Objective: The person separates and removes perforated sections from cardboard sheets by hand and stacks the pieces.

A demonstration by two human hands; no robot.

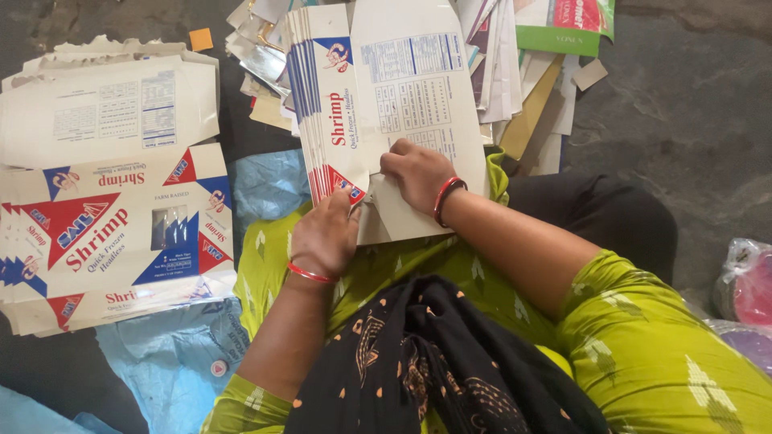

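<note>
A stack of flat, unfolded white cartons with red and blue printing (378, 104) rests on my lap, its far end over the floor. My left hand (326, 233), with a red bangle at the wrist, grips the stack's near left corner. My right hand (418, 173), also with a red bangle, presses down on the top sheet near its lower edge, fingers curled on the cardboard. I wear a green patterned garment and a black scarf with orange marks.
A second pile of the same flat cartons (104, 193) lies on the floor to my left. Blue plastic sheet (265, 185) lies under it. Mixed card and paper sheets (531, 72) are heaped ahead. Plastic-wrapped pink items (748, 289) sit at the right edge.
</note>
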